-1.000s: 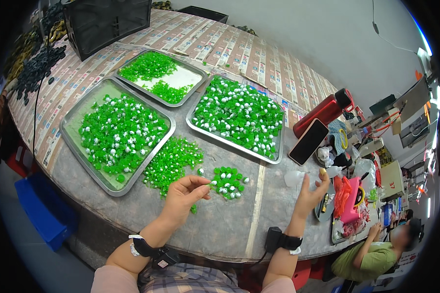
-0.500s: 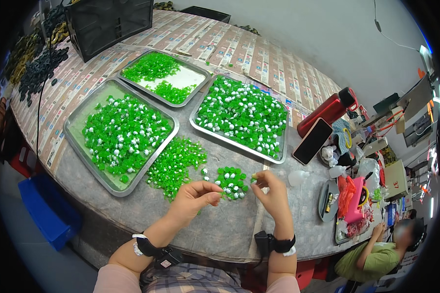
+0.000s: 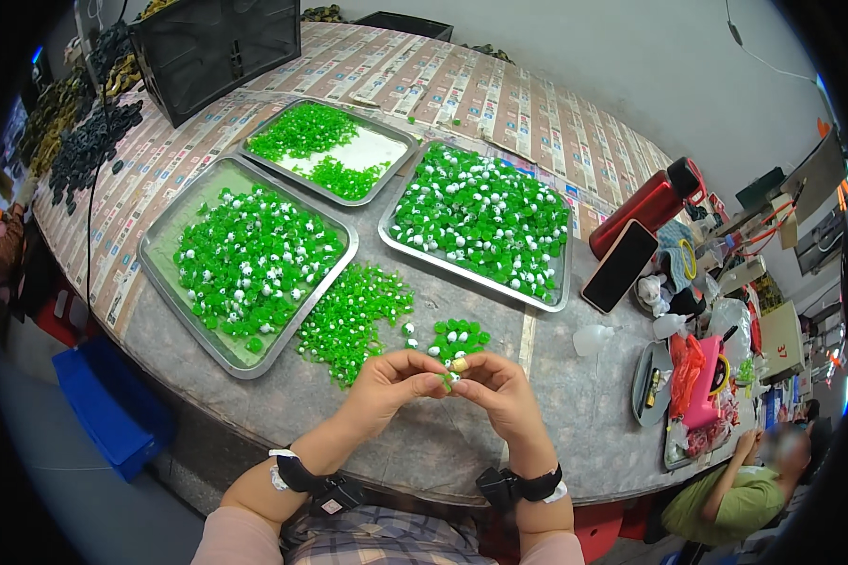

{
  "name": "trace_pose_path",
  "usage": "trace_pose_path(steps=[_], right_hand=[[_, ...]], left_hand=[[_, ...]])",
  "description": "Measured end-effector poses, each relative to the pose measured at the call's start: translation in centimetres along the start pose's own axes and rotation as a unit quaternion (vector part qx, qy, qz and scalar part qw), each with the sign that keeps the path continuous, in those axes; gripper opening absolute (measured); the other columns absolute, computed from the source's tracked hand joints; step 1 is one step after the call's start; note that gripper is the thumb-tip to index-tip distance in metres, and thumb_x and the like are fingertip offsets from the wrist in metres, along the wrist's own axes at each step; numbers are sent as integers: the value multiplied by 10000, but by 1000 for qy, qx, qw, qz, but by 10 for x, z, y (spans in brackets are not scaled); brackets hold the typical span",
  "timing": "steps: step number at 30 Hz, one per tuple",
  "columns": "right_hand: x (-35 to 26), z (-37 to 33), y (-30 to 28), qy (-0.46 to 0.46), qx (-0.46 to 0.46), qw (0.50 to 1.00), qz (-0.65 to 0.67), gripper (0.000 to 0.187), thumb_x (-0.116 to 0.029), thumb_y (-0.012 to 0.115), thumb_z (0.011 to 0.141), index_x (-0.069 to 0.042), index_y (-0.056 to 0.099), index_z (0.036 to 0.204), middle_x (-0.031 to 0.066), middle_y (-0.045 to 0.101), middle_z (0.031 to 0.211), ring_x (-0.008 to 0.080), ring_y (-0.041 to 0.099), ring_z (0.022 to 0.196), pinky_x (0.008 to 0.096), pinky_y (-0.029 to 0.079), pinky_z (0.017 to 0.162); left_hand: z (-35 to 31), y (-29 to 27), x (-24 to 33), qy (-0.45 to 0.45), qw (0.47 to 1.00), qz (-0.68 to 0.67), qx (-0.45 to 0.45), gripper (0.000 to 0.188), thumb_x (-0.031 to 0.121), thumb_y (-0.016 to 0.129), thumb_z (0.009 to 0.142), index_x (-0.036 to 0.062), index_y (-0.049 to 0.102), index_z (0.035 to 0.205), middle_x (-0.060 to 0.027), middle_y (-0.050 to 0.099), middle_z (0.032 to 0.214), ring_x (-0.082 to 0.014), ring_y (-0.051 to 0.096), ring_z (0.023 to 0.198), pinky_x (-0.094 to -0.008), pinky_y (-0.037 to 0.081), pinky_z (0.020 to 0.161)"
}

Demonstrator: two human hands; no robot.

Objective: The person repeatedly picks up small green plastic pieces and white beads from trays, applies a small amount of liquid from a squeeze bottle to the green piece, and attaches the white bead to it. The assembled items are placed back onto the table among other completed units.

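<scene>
My left hand [image 3: 392, 380] and my right hand [image 3: 497, 384] meet above the table's near edge, fingertips pinched together on a small green piece [image 3: 448, 377]. A yellow band wraps one fingertip. Just beyond my fingers lies a small heap of green and white pieces [image 3: 454, 335]. A larger loose pile of green pieces [image 3: 353, 315] lies to its left on the grey table [image 3: 575, 424]. Three metal trays hold more green and white pieces: one at left [image 3: 174, 282], one at the back [image 3: 400, 151], one at right [image 3: 563, 282].
A red bottle [image 3: 645, 205] and a dark phone [image 3: 618, 266] stand right of the trays. Small tools and a pink item clutter the right edge [image 3: 697, 386]. A black crate [image 3: 212, 42] sits at the far left. Another person in green [image 3: 735, 494] sits at lower right. A blue bin [image 3: 104, 400] stands below.
My right hand came in from the right side of the table to meet my left hand. Both hands lifted off the small heap and now pinch one piece together.
</scene>
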State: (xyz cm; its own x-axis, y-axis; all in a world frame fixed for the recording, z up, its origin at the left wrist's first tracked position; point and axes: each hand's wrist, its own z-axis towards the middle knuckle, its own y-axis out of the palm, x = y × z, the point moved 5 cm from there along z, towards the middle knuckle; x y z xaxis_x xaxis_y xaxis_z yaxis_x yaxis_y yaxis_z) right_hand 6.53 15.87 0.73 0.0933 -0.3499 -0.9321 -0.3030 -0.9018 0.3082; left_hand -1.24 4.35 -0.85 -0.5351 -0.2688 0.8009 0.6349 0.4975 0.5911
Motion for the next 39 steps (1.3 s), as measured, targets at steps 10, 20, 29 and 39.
trace_pose_path(steps=[10, 20, 29, 39], right_hand=[[-10, -5, 4, -135, 77, 986, -54, 199, 26, 603, 720, -4, 534, 905, 64, 588, 879, 135, 572, 832, 237, 458, 730], [-8, -7, 8, -102, 79, 987, -99, 170, 6, 601, 730, 5, 545, 891, 65, 595, 841, 122, 573, 795, 230, 461, 708], [-3, -3, -1, -30, 14, 998, -44, 217, -34, 567, 769, 44, 546, 971, 96, 596, 860, 142, 576, 794, 234, 463, 718], [1, 6, 3, -5, -4, 1000, -22, 225, -40, 572, 766, 31, 546, 978, 113, 600, 854, 151, 584, 761, 236, 463, 684]], left_hand=[[2, -6, -2, -9, 998, -30, 57, 108, 55, 568, 769, -1, 561, 860, -75, 592, 806, -136, 586, 710, -265, 497, 669], [-2, -2, 5, 52, 986, 144, 67, 85, 38, 579, 758, -8, 580, 828, -58, 590, 781, -120, 569, 691, -219, 465, 632], [-10, 18, 29, 266, 853, 448, 41, 106, 54, 624, 692, 27, 584, 786, -81, 585, 737, -194, 571, 674, -267, 448, 588], [-13, 8, 33, 217, 890, 388, 101, 57, 16, 628, 691, 11, 578, 718, -52, 582, 708, -126, 551, 638, -222, 426, 553]])
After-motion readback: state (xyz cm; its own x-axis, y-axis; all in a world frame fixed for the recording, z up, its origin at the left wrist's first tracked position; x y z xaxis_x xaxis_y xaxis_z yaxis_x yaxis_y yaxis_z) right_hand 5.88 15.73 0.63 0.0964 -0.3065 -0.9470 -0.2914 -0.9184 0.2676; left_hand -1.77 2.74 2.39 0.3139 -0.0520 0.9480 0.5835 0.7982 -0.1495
